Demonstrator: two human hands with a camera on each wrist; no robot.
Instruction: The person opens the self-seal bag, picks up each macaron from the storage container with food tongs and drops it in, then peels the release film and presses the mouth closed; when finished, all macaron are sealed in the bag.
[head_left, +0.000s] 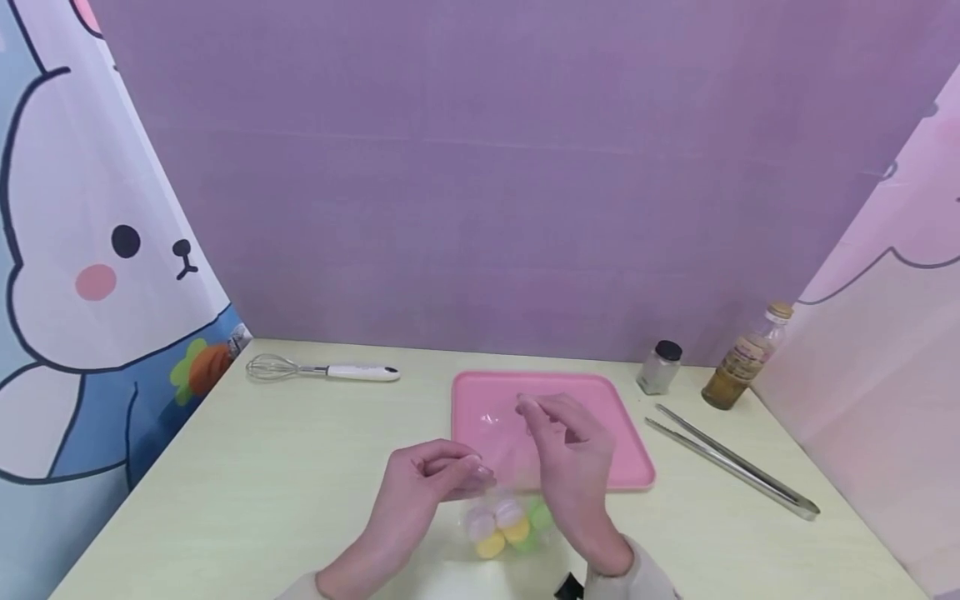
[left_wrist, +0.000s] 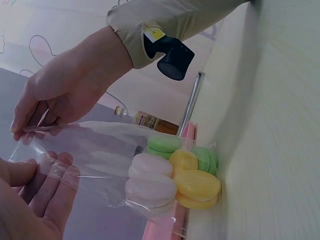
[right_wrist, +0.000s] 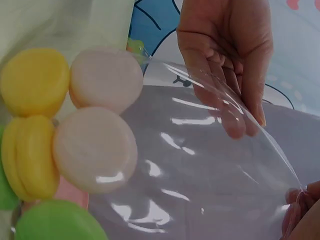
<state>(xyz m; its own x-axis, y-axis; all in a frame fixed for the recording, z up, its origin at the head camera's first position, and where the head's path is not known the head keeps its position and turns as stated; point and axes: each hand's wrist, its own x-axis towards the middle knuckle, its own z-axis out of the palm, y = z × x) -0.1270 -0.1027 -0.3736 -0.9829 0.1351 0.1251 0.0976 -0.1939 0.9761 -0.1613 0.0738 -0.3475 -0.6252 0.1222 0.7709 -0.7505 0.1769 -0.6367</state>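
Observation:
A clear plastic bag (left_wrist: 100, 150) hangs between both hands, with several macarons in its lower end. Pale macarons (right_wrist: 95, 150), yellow macarons (left_wrist: 197, 187) and green macarons (left_wrist: 164, 144) are bunched together there, just above or touching the tabletop. My left hand (head_left: 427, 492) pinches one side of the bag's upper edge between thumb and fingers. Higher and to the right, my right hand (head_left: 573, 462) pinches the opposite side of that edge. In the right wrist view, only a small part of the right hand's fingers (right_wrist: 300, 210) shows at the lower right.
A pink tray (head_left: 622, 467) lies just beyond the hands. Metal tongs (head_left: 738, 467) rest to its right, near a black-capped jar (head_left: 660, 371) and a corked bottle (head_left: 742, 362). A whisk (head_left: 322, 372) lies at the back left. A purple backdrop (head_left: 480, 183) stands behind the table.

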